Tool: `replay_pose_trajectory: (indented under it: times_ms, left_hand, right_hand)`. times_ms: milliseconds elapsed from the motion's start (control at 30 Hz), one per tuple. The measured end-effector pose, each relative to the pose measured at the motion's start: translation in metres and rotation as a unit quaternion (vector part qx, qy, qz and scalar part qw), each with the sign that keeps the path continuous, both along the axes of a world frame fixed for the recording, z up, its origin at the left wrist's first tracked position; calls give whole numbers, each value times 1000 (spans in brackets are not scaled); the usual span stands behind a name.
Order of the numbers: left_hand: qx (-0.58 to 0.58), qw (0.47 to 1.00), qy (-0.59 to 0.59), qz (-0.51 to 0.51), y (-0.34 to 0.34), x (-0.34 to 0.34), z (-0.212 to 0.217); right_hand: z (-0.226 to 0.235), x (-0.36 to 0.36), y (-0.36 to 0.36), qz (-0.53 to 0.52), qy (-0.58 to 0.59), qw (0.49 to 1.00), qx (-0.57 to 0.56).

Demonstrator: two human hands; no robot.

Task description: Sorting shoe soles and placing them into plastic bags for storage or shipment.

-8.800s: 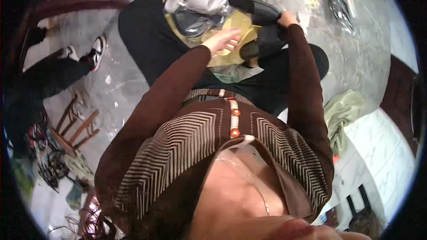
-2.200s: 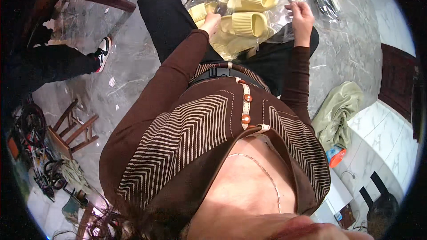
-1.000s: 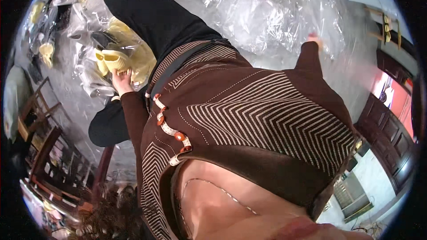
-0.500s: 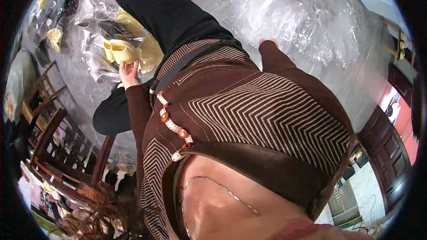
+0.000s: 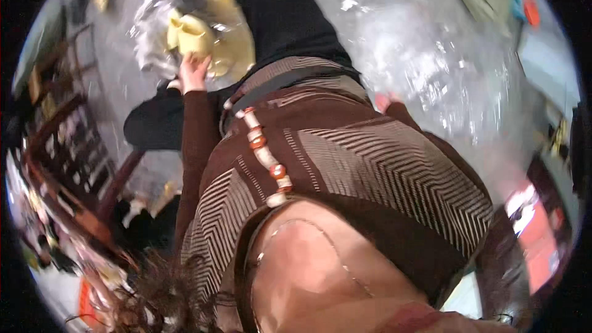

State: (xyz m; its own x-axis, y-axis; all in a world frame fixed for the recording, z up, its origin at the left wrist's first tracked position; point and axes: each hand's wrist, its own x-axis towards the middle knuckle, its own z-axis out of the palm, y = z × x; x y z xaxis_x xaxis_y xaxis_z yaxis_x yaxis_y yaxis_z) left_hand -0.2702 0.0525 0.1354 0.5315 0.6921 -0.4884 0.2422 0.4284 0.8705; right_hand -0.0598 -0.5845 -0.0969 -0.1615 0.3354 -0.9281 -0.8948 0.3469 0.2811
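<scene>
The left hand (image 5: 194,71) reaches to the far left, fingers spread and resting on a pale yellow moulded piece (image 5: 191,34) lying among clear plastic bags (image 5: 425,55) on the floor. The right hand (image 5: 382,102) is mostly hidden behind the brown striped top — its grip cannot be told.

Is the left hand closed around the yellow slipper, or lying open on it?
Open: the left hand rests on the yellow slipper with fingers spread, not curled around it, amid clear plastic bags.

Glossy clear plastic sheeting (image 5: 425,55), matt yellow foam pieces (image 5: 197,34)
</scene>
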Motion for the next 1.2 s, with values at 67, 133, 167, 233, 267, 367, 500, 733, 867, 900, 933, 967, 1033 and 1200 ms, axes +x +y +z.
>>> replay_pose_trajectory:
  times_ms: [67, 133, 167, 233, 267, 367, 500, 733, 867, 900, 933, 967, 1033, 1200]
  left_hand:
    - [-32, 999, -30, -12, -13, 22, -5]
    - [207, 971, 40, -110, -27, 26, -16]
    - [-7, 997, -24, 75, -17, 28, -28]
    - [-139, 957, -89, 238, -12, 31, -47]
    - [-68, 970, -70, 223, -18, 36, -53]
    - [-144, 926, -41, 346, -17, 36, -31]
    - [-203, 884, -43, 419, -13, 31, -18]
    - [-191, 867, -44, 457, -22, 50, 5]
    - [-143, 841, -53, 519, -18, 37, 5]
    - [-127, 830, -58, 540, -15, 31, 0]
    - [-110, 819, -63, 560, -11, 28, -2]
    - [-112, 812, -69, 568, -7, 26, -5]
    - [-102, 798, -69, 590, -9, 31, -11]
    - [-107, 778, -76, 614, -6, 23, -36]
  right_hand:
    - [66, 9, -46, 202, -148, 968, 2]
    - [134, 42, -103, 263, -182, 947, -29]
    - [153, 72, -107, 287, -215, 931, -72]
    - [168, 139, -92, 312, -291, 890, -162]
    - [177, 169, -77, 313, -332, 864, -215]
    - [194, 233, 73, 275, -503, 730, -372]
    - [333, 246, 363, 197, -782, 587, -64]
    - [291, 115, 605, 381, -788, 474, 91]
    - [234, 50, 622, 483, -773, 410, -27]
    - [238, 40, 625, 489, -775, 401, -19]
    - [246, 33, 629, 472, -798, 375, 8]
    - [255, 28, 634, 454, -819, 349, 35]
    - [274, 29, 643, 440, -838, 316, 59]
    - [345, 32, 674, 389, -877, 178, 217]
